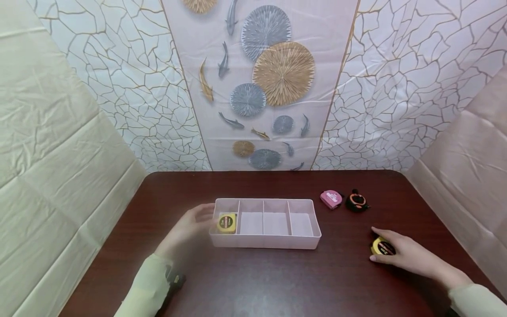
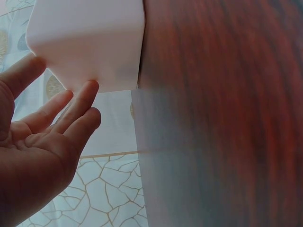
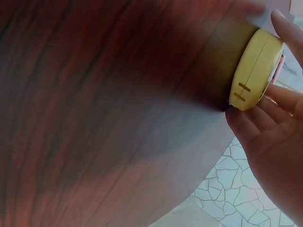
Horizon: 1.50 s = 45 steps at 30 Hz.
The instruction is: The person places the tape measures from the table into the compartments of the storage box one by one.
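A pale pink tray [image 1: 265, 241] with several compartments stands on the dark wooden table. In its leftmost compartment lies a yellow tape measure [image 1: 226, 223]. My left hand [image 1: 191, 226] rests at the tray's left end; the left wrist view shows its fingertips [image 2: 90, 86] at the outer wall, loosely spread. On the right, my right hand [image 1: 412, 253] reaches round a second yellow tape measure [image 3: 255, 71] on the table. Its thumb and fingers lie to either side; the right wrist view shows a gap between the thumb and the case.
A pink tape measure [image 1: 331, 199] and a black and orange tape measure [image 1: 357, 201] lie behind the right hand, right of the tray. Patterned cloth [image 1: 261, 132] hangs behind the table [image 1: 261, 281], with plain cloth at both sides.
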Motion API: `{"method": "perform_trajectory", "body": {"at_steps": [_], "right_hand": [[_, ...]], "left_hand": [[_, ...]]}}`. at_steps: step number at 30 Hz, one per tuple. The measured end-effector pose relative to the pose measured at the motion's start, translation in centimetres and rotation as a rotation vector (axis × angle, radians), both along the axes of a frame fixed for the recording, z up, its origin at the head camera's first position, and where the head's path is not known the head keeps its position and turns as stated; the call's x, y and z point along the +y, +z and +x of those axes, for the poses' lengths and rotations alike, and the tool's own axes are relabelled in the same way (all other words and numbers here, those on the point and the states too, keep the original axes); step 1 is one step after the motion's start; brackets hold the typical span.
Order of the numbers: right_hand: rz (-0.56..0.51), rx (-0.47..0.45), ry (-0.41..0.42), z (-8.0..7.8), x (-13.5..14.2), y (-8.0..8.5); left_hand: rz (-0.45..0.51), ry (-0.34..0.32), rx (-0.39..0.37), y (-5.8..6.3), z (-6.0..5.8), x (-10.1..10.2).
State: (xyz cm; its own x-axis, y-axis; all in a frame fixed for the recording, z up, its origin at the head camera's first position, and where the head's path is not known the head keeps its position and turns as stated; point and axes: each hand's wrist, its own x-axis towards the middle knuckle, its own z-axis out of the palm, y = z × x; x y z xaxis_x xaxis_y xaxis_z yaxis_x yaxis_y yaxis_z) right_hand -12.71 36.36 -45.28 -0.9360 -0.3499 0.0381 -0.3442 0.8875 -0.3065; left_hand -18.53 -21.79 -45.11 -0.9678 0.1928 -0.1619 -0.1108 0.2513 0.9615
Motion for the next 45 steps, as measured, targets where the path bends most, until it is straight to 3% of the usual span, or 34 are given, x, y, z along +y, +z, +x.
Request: {"method": "perform_trajectory", "body": {"at_steps": [10, 15, 24, 34, 45], "right_hand": [[-0.012, -0.011, -0.030, 0.5, 0.0, -0.2], [-0.020, -0.011, -0.047, 0.7, 0.2, -0.2], [-0.049, -0.001, -0.060, 1.2, 0.3, -0.3], [-0.030, 0.123, -0.049, 1.2, 0.7, -0.7], [-0.031, 0.106, -0.050, 0.9, 0.6, -0.5]], "left_hand": [[-0.003, -0.001, 0.013, 1.2, 0.7, 0.6], [0.021, -0.007, -0.032, 1.3, 0.5, 0.5], [-0.076, -0.021, 0.043, 2.0, 0.5, 0.5], [-0.074, -0.005, 0.020, -0.2, -0.9, -0.3], [-0.033, -0.015, 0.016, -0.4, -0.8, -0.6]]}}
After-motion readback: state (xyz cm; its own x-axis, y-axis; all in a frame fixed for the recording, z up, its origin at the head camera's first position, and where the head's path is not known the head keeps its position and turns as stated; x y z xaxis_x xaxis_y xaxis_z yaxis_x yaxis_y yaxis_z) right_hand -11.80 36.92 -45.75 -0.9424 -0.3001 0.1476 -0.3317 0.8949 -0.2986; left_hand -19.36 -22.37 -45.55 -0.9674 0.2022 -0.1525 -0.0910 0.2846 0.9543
